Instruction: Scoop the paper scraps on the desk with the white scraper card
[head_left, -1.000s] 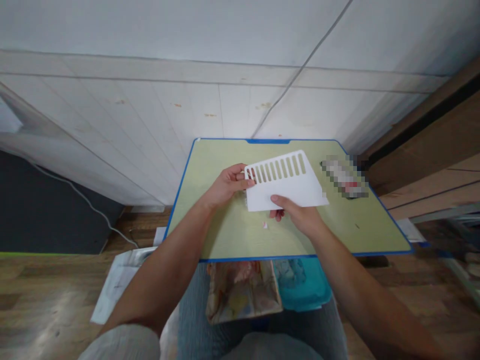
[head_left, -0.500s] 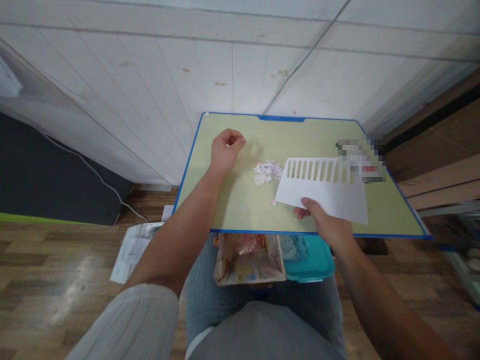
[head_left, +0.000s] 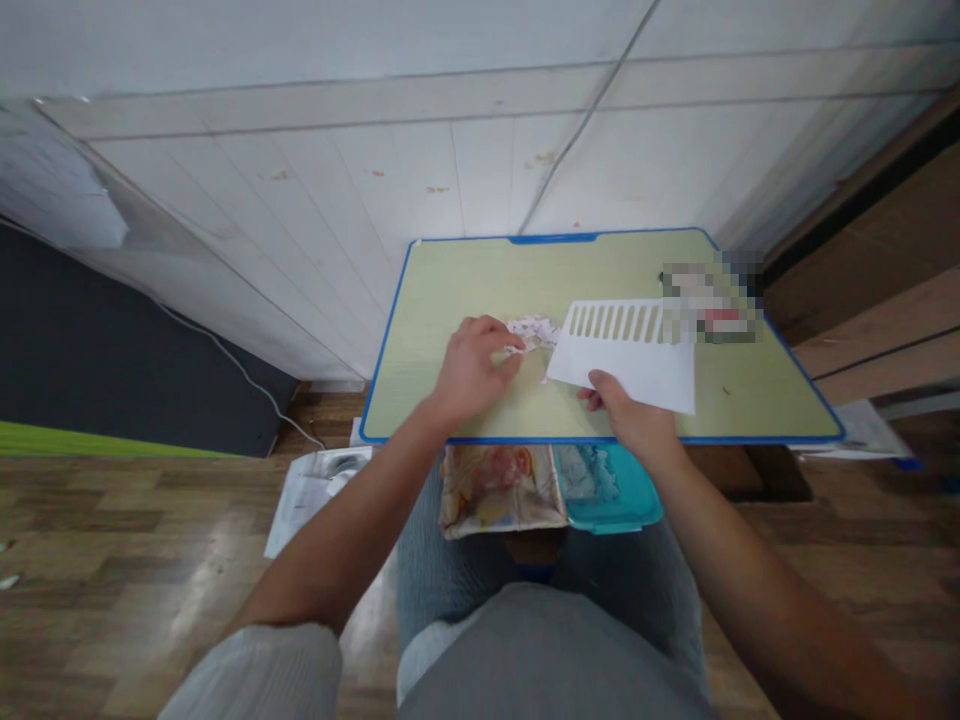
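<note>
My right hand [head_left: 622,405] grips the lower edge of a white card [head_left: 637,370] with a row of long slots along its far side, thumb on top. The card's left edge is beside a loose heap of small pinkish-white paper pieces [head_left: 536,328]. My left hand [head_left: 480,368] is at the left side of that heap, fingers curled and closed on a small paper piece [head_left: 513,350] at the fingertips. How many pieces it pinches cannot be made out.
A pale yellow-green table [head_left: 450,280] with a blue rim stands against a white panelled wall. A blurred-out item [head_left: 709,305] lies at its right. Below the front edge are a patterned fabric-lined bin [head_left: 502,490] and a turquoise container [head_left: 615,500].
My left hand has come down and right, from above the table's left part to the paper heap. My right hand still holds the slotted card in nearly the same place. The view has shifted slightly.
</note>
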